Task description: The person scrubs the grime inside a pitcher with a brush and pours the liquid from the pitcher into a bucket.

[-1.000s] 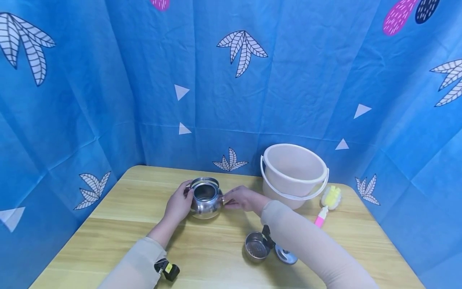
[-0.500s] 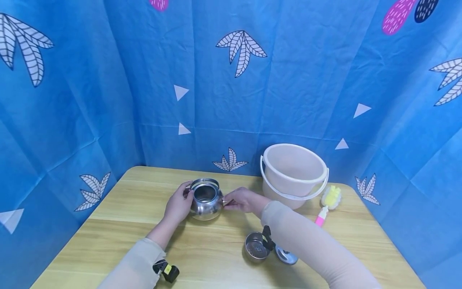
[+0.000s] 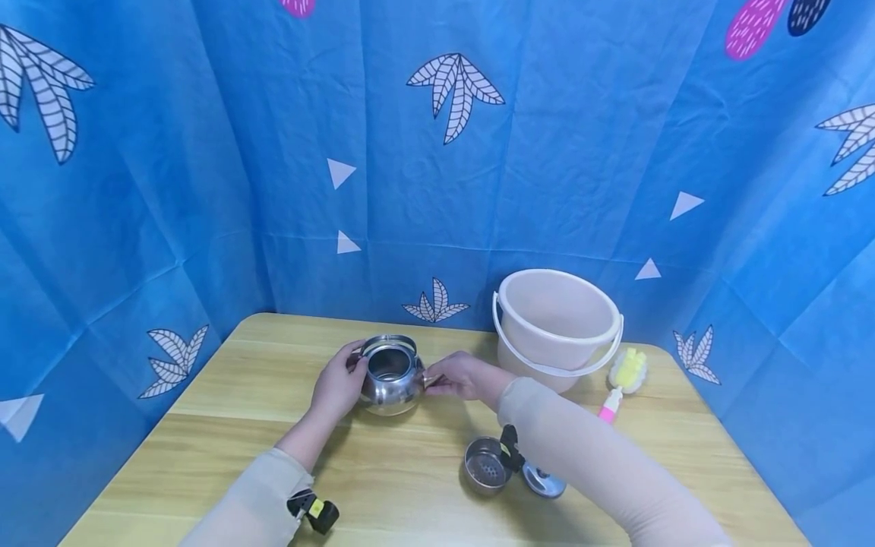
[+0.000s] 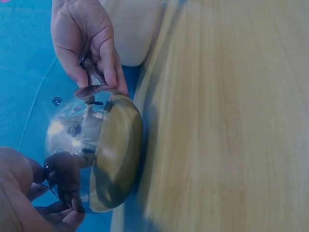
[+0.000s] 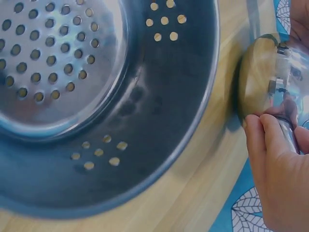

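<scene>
A shiny metal teapot without its lid stands between my hands, its round mouth facing up and its handle folded behind the rim. My left hand grips the pot's left side, thumb near the rim. With the fingers of my right hand I pinch the spout on the right side. The left wrist view shows both hands on the polished body, which mirrors them. A perforated metal strainer fills much of the right wrist view and sits nearer to me, below my right forearm.
Beside the strainer lies a metal lid, partly hidden by my right sleeve. A white bucket with a handle stands at the back right. Right of it lies a yellow sponge brush with a pink grip. Blue curtains surround the wooden table.
The head view has shifted very slightly. Both hands keep their places on the teapot, and nothing else has visibly moved.
</scene>
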Motion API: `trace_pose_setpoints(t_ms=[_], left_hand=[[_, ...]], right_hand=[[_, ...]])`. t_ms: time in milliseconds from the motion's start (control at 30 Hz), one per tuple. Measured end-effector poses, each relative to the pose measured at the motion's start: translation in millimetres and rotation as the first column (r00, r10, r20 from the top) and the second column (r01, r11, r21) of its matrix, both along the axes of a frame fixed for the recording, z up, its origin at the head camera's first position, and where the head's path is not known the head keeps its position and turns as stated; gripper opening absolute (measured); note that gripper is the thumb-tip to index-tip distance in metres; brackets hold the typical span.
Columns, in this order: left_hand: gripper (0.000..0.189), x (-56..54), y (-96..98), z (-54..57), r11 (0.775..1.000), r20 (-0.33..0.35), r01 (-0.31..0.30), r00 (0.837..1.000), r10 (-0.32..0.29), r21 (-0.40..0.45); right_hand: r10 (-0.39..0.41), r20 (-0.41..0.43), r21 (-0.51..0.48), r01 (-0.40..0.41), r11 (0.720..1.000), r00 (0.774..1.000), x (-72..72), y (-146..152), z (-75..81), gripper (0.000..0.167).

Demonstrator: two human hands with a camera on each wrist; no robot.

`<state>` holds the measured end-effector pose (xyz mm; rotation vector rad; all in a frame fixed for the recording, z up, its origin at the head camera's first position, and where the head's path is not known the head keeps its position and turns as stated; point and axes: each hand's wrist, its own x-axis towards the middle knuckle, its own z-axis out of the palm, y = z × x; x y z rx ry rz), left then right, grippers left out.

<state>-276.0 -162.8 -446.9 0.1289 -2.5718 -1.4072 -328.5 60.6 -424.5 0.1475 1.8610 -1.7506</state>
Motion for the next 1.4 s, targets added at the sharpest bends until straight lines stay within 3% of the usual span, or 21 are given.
trace_pose_setpoints(t_ms=[500, 900, 1400], left_hand=[[0.044, 6.6, 11.7, 19.9, 0.999, 0.004, 0.032, 0.999, -0.032, 0.021], [0.044, 15.7, 21.7, 43.1, 0.997, 0.001, 0.069, 0.998, -0.069, 0.042], [0.045, 13.7, 37.6, 69.7, 0.987, -0.036, 0.14, 0.99, -0.138, 0.072]], right_hand=[[-0.002, -0.048, -0.004, 0.002, 1.0, 0.999, 14.7, 14, 17.4, 0.017], [-0.026, -0.072, 0.022, 0.027, 0.999, 0.997, 27.2, 27, 42.6, 0.017], [0.005, -0.151, 0.033, 0.0, 0.999, 0.988, 32.4, 49, 67.1, 0.017]])
